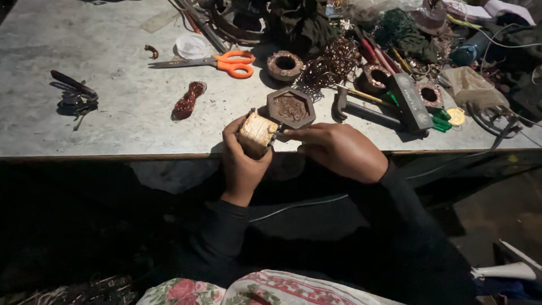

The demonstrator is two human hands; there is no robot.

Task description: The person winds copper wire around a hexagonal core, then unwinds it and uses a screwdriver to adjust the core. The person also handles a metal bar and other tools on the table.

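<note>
Gripping taped coil [258, 131], both hands [243, 161] apparently curled.

Black long sleeves cover both arms to the wrists, above a floral-patterned garment at the lap.

free: bare tabletop [84, 51] left | blocked: tool clutter [395, 62] right

Single head-worn view, looking steeply down and forward over the worktop [113, 113]; near edge close, clutter along far side, lap at frame bottom.
</note>
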